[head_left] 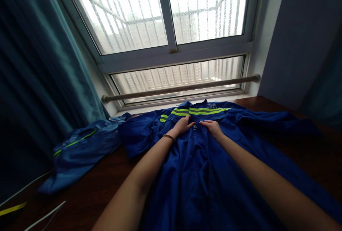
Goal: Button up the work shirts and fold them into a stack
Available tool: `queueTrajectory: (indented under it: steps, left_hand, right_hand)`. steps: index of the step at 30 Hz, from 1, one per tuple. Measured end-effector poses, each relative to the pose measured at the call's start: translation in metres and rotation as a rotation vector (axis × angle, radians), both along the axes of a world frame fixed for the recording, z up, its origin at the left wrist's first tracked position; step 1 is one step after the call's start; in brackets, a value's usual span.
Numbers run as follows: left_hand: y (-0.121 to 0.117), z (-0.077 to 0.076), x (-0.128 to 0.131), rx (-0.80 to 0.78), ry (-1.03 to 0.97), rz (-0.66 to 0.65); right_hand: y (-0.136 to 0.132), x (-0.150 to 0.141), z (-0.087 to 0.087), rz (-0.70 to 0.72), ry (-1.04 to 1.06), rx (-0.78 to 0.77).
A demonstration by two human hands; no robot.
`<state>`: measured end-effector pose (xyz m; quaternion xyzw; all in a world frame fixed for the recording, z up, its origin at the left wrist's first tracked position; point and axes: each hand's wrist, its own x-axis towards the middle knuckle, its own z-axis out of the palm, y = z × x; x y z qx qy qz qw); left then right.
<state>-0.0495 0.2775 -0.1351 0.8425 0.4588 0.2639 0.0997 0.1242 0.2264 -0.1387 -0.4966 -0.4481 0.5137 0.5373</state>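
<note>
A blue work jacket (197,167) with yellow-green and grey reflective stripes across the chest lies spread on a dark wooden surface, its collar toward the window. My left hand (183,125), below a beaded bracelet (169,137), is closed on the cloth at the front opening, just under the stripe. Opposite it, my right hand (211,127) pinches the other front edge between thumb and fingers. A small gap separates the two hands, with a small pale tag (195,127) between them. The sleeves lie out to both sides.
Another folded blue garment (85,149) with a yellow-green stripe lies at left, beside the blue curtain (61,56). Behind the jacket is a window with a horizontal rail (181,88). White cables (45,216) and a yellow strip (13,209) are at lower left.
</note>
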Motion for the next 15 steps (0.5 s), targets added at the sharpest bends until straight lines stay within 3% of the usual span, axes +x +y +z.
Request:
queueTrajectory:
  steps: [4, 8, 15]
  left_hand:
    - [-0.026, 0.013, 0.009, -0.047, 0.073, -0.108]
    - [-0.056, 0.008, 0.014, -0.056, 0.075, -0.255]
    - [-0.079, -0.002, 0.004, 0.072, -0.047, -0.184]
  right_hand:
    - [0.004, 0.001, -0.001, 0.031, 0.070, -0.001]
    - [0.003, 0.000, -0.003, 0.057, 0.102, -0.002]
    - [-0.003, 0.001, 0.002, 0.073, 0.082, 0.016]
